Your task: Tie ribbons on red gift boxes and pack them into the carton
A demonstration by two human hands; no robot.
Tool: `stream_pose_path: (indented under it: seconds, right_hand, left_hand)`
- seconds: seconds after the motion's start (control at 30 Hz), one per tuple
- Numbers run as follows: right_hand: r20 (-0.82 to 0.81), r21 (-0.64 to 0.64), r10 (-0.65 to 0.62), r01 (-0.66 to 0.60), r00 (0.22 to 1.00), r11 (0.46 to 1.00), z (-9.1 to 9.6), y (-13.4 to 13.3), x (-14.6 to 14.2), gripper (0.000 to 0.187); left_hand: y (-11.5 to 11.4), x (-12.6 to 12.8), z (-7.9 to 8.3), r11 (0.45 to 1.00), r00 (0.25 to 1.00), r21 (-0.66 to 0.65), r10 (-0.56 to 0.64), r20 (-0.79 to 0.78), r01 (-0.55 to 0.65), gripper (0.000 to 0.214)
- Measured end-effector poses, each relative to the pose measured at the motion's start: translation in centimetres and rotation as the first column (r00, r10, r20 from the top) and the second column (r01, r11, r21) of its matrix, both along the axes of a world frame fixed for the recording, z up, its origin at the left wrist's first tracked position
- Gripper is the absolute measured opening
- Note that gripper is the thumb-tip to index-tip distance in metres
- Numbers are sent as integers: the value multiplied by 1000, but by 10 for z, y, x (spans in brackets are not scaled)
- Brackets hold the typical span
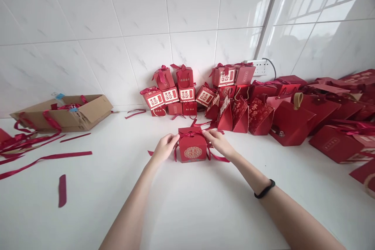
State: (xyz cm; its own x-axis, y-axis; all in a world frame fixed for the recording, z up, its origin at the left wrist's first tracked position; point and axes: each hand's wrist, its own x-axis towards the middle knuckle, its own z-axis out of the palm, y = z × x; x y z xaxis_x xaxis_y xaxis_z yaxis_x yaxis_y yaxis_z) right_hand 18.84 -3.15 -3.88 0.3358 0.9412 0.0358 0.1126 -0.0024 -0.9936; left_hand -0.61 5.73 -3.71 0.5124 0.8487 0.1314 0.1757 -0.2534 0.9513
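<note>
— Red paper cube box, dark red satin ribbon: position, grip?
— Centre of white tabletop; left hand and right hand pinch ribbon ends at its top corners. Bow looks unfinished.
— Clearance?
— Stacked red tied boxes at 12 o'clock, near; open surface toward 6 o'clock.

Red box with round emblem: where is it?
Head view, centre: the red box stands on the table between the left hand and right hand, which pinch its ribbon, before the stacked boxes.
</note>
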Motion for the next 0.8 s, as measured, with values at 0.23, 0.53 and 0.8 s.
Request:
stream_pose_path:
  seconds: [0.23,0.53,0.8]
  right_hand:
    - [-298,10,261,-270,918,963,-1,-12,4,41]
    - [-365,27,340,-355,867,934,5,-24,21,36]
    - [-397,-183,296,-391,869,902,7,-23,19,54]
  left_hand:
    - [-8,0,4,931,959,-287,-163,230,227,39]
    - [-11,-4,14,908,956,-326,-202,212,264,31]
    - [-11,-2,6,885,977,-414,-188,100,213,40]
